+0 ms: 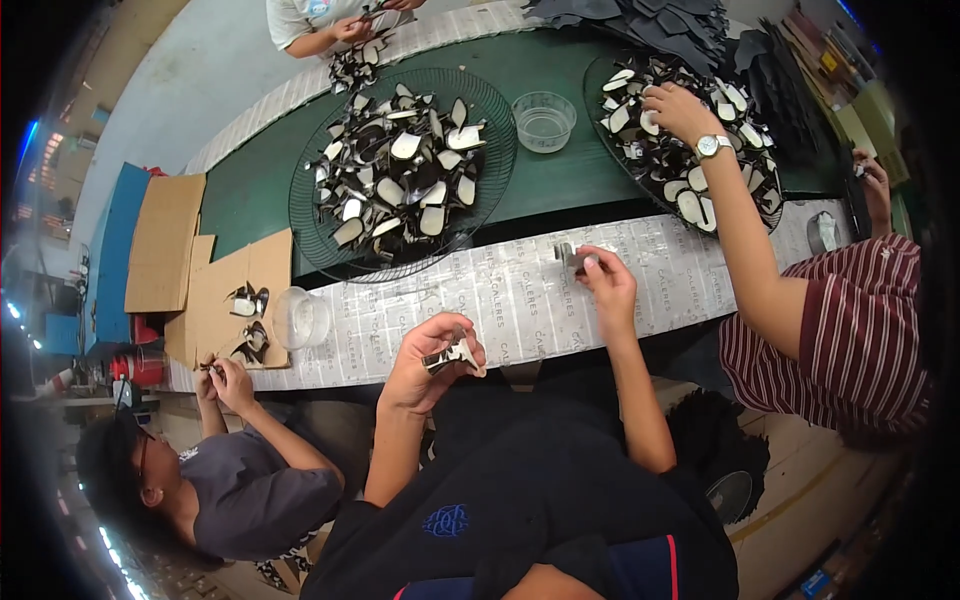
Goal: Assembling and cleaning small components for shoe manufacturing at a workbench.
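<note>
My left hand (pixel 410 365), low in the middle, is closed around a glossy curved black-and-white shoe piece (pixel 452 356). Farther right and a little higher, my right hand (pixel 612 285) pinches a small greyish piece (pixel 568 256) between thumb and fingers; its exact kind is unclear. The two hands are apart, over the printed silver-white covering (pixel 520 310) along the table's near edge. Beyond them a large round clear tray (pixel 500 170) bears a heap of similar black-and-white shoe pieces (pixel 400 170).
A second heaped tray (pixel 610 75) stands at right, where a co-worker's hand (pixel 682 112) reaches in. A clear bowl (pixel 544 122) sits between the trays, another bowl (pixel 303 318) at left by cardboard (pixel 262 262). Co-workers handle pieces at left and across. Dark sheets (pixel 660 30) lie at back right.
</note>
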Demonstrator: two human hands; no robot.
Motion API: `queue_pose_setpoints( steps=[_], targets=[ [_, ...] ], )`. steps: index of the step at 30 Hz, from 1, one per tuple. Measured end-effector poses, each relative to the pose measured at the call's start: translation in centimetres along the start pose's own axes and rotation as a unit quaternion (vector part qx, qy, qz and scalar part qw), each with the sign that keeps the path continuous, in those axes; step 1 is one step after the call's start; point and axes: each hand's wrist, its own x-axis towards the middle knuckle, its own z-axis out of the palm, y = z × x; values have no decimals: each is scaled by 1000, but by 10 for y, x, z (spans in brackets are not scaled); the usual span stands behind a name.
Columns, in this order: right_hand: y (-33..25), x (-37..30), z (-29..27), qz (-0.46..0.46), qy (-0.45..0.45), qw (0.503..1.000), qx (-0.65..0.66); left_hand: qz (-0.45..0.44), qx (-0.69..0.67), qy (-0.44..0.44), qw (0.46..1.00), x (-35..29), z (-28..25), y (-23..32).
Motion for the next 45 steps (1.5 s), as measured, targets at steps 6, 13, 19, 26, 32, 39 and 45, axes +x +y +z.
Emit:
queue_pose_setpoints(
  steps=[6, 13, 19, 26, 32, 39, 45],
  targets=[
    [-107, -57, 43, -254, -67, 964, -28, 7, 132, 95, 987, 23, 12, 2],
    [-150, -62, 56, -428, -185, 819, -333, 10, 180, 91, 979, 51, 26, -4],
    [-158, -62, 61, -414, -175, 820, -356, -4, 138, 95, 986, 62, 39, -3],
    [-158, -67, 65, -364, -164, 886, -235, -5, 107, 93, 990, 53, 29, -6],
    [-155, -77, 48, -295, -76, 949, -76, -14, 64, 88, 994, 27, 47, 1],
    [-120, -58, 25, -149, -2, 986, 72, 16, -135, -67, 988, -18, 62, -3],
    [-70, -40, 15, -114, -12, 993, 35, 46, -170, -149, 973, -35, 65, -3]
  ],
)
